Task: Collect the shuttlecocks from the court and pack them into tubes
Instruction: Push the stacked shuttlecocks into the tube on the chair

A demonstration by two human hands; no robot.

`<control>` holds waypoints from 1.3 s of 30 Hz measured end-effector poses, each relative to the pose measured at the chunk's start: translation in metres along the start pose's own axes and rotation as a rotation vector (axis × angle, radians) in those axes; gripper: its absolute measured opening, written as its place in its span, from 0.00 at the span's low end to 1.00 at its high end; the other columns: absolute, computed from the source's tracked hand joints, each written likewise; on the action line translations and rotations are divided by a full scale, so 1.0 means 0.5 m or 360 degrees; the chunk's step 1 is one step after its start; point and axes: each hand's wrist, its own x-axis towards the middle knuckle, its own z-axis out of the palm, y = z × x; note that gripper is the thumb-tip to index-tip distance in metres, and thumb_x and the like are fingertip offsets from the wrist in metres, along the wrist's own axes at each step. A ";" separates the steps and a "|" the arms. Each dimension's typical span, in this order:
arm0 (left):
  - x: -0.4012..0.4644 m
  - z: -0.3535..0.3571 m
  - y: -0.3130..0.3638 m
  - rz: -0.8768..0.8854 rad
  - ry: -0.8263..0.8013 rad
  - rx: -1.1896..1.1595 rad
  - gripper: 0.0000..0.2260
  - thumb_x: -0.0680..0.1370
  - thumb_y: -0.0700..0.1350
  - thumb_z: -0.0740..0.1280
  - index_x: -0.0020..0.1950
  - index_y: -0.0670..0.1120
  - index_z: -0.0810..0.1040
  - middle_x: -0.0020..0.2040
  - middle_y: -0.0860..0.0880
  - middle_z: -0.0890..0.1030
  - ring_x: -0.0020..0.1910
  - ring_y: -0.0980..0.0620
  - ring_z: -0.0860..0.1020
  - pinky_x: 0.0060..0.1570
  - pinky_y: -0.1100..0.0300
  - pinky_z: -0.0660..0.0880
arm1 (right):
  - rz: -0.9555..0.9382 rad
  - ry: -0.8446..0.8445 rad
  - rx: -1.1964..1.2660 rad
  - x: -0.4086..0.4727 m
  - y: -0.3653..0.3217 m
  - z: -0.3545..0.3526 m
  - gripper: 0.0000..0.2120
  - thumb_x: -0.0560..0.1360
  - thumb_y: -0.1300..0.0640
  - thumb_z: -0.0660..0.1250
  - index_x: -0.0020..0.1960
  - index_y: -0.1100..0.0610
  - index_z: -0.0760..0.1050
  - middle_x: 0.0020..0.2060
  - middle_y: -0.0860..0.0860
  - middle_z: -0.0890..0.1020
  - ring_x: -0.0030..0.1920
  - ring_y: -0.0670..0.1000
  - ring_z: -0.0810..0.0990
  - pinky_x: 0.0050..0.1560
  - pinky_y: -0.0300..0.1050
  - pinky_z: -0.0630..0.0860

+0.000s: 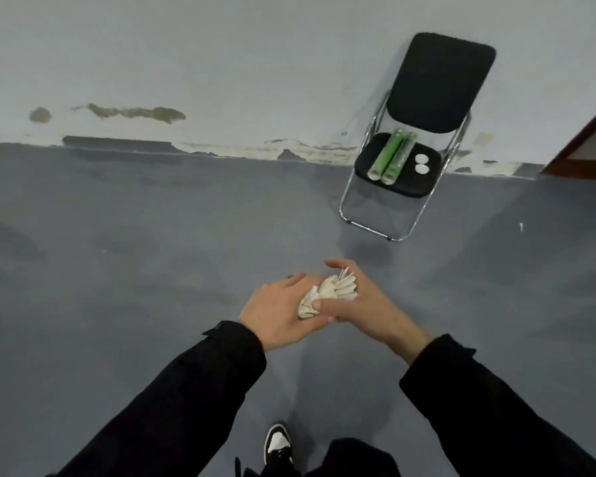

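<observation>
Together, left hand [272, 309] and right hand [353, 304] clamp a stack of shuttlecocks [327, 294]. Ahead, two tubes [391, 158] lie on a chair [424, 139].

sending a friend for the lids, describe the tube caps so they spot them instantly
Find the black folding chair with a chrome frame against the pale wall. Two green cardboard tubes lie side by side on its seat. Right of them sit the two small white round caps, flat discs close together, unlike the long green tubes.
</observation>
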 end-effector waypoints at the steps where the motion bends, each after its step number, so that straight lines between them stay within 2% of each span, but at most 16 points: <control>1: 0.034 0.000 -0.003 0.0054 -0.0019 0.0002 0.25 0.75 0.70 0.64 0.68 0.59 0.73 0.52 0.59 0.78 0.52 0.54 0.79 0.48 0.47 0.78 | 0.0017 0.0047 -0.0001 0.010 -0.005 -0.017 0.34 0.74 0.62 0.77 0.73 0.51 0.63 0.52 0.45 0.84 0.46 0.40 0.83 0.45 0.37 0.78; 3: 0.099 0.003 -0.008 0.0124 -0.0046 0.0011 0.26 0.75 0.71 0.63 0.67 0.57 0.74 0.52 0.57 0.79 0.52 0.52 0.79 0.48 0.47 0.78 | 0.0038 0.0144 0.0025 0.033 -0.008 -0.051 0.34 0.74 0.62 0.77 0.73 0.51 0.64 0.49 0.43 0.83 0.42 0.38 0.82 0.42 0.37 0.77; 5: 0.159 0.008 -0.012 0.0169 -0.0101 -0.0001 0.28 0.74 0.71 0.64 0.68 0.57 0.73 0.54 0.56 0.80 0.53 0.51 0.80 0.49 0.48 0.78 | 0.0032 0.0235 0.0032 0.061 -0.011 -0.085 0.36 0.73 0.61 0.78 0.74 0.51 0.63 0.51 0.44 0.82 0.44 0.37 0.82 0.43 0.36 0.77; 8: 0.263 0.013 -0.020 0.0244 -0.0168 -0.0028 0.27 0.75 0.65 0.70 0.70 0.58 0.72 0.56 0.56 0.80 0.56 0.51 0.80 0.51 0.48 0.78 | 0.0017 0.0364 0.0087 0.110 -0.018 -0.142 0.39 0.72 0.60 0.79 0.74 0.50 0.60 0.53 0.45 0.80 0.45 0.36 0.82 0.45 0.37 0.78; 10: 0.337 0.017 -0.024 0.0287 -0.0202 -0.0045 0.24 0.75 0.63 0.71 0.68 0.60 0.72 0.55 0.57 0.80 0.54 0.50 0.80 0.50 0.47 0.78 | 0.0006 0.0443 0.0101 0.152 -0.025 -0.186 0.40 0.72 0.60 0.79 0.74 0.49 0.59 0.50 0.46 0.78 0.41 0.38 0.80 0.42 0.38 0.78; 13: 0.464 0.027 -0.028 0.0351 -0.0199 -0.0041 0.20 0.76 0.64 0.69 0.65 0.60 0.72 0.51 0.59 0.77 0.52 0.50 0.79 0.48 0.47 0.78 | -0.0031 0.0511 0.0124 0.227 -0.028 -0.273 0.41 0.69 0.56 0.81 0.74 0.47 0.60 0.49 0.47 0.78 0.41 0.41 0.79 0.43 0.42 0.79; 16: 0.595 0.034 -0.018 0.0325 -0.0240 -0.0010 0.21 0.75 0.67 0.66 0.64 0.59 0.73 0.51 0.59 0.76 0.51 0.51 0.79 0.48 0.48 0.78 | -0.0007 0.0497 0.0147 0.305 -0.045 -0.375 0.35 0.71 0.52 0.79 0.72 0.45 0.65 0.50 0.48 0.82 0.43 0.40 0.81 0.48 0.48 0.81; 19: 0.715 0.033 -0.006 0.0283 -0.0328 0.0045 0.27 0.74 0.70 0.64 0.68 0.58 0.72 0.57 0.56 0.80 0.55 0.50 0.80 0.52 0.47 0.78 | 0.0021 0.0447 0.0218 0.377 -0.065 -0.470 0.30 0.67 0.48 0.79 0.64 0.43 0.70 0.45 0.41 0.84 0.47 0.44 0.83 0.54 0.57 0.82; 22: 0.831 0.027 -0.003 0.0246 -0.0360 0.0065 0.32 0.73 0.71 0.63 0.73 0.59 0.67 0.63 0.56 0.79 0.59 0.50 0.80 0.55 0.49 0.77 | 0.0071 0.0427 0.0223 0.454 -0.086 -0.557 0.26 0.66 0.54 0.81 0.60 0.48 0.74 0.47 0.46 0.85 0.47 0.47 0.84 0.49 0.57 0.84; 25: 0.926 0.024 -0.020 0.0226 -0.0427 0.0073 0.32 0.73 0.72 0.65 0.73 0.58 0.67 0.64 0.58 0.79 0.59 0.52 0.79 0.57 0.50 0.76 | 0.0091 0.0466 0.0218 0.529 -0.101 -0.623 0.22 0.69 0.61 0.81 0.57 0.54 0.75 0.46 0.52 0.85 0.44 0.47 0.84 0.44 0.52 0.84; 28: 1.037 0.021 -0.049 0.0206 -0.0480 0.0087 0.35 0.70 0.73 0.63 0.73 0.59 0.67 0.66 0.59 0.78 0.61 0.53 0.78 0.59 0.50 0.76 | 0.0127 0.0526 0.0268 0.614 -0.107 -0.675 0.21 0.69 0.63 0.80 0.58 0.57 0.74 0.45 0.52 0.85 0.44 0.48 0.84 0.45 0.53 0.83; 31: 1.156 0.024 -0.092 0.0237 -0.0599 0.0129 0.34 0.68 0.75 0.61 0.70 0.60 0.69 0.63 0.56 0.79 0.60 0.51 0.79 0.58 0.49 0.75 | 0.0191 0.0605 0.0311 0.709 -0.097 -0.719 0.21 0.67 0.62 0.81 0.55 0.57 0.74 0.43 0.52 0.84 0.43 0.49 0.83 0.47 0.56 0.84; 33: 1.230 0.032 -0.123 0.0245 -0.0671 0.0132 0.33 0.69 0.74 0.64 0.69 0.61 0.68 0.62 0.56 0.79 0.58 0.51 0.79 0.56 0.50 0.75 | 0.0236 0.0724 0.0318 0.772 -0.091 -0.746 0.20 0.66 0.62 0.80 0.53 0.56 0.75 0.43 0.53 0.84 0.43 0.50 0.83 0.47 0.59 0.84; 36: 1.331 0.047 -0.159 0.0252 -0.0726 0.0108 0.35 0.71 0.69 0.71 0.74 0.61 0.63 0.65 0.56 0.78 0.61 0.50 0.79 0.57 0.52 0.76 | 0.0287 0.0867 0.0401 0.854 -0.089 -0.787 0.18 0.68 0.65 0.79 0.52 0.55 0.75 0.42 0.52 0.83 0.42 0.49 0.82 0.44 0.55 0.83; 39: 1.418 0.065 -0.187 0.0195 -0.0751 0.0016 0.48 0.71 0.67 0.73 0.81 0.63 0.45 0.69 0.52 0.79 0.62 0.46 0.80 0.62 0.49 0.77 | 0.0318 0.0946 0.0488 0.915 -0.076 -0.835 0.18 0.68 0.65 0.79 0.53 0.54 0.76 0.43 0.51 0.84 0.42 0.49 0.83 0.42 0.49 0.83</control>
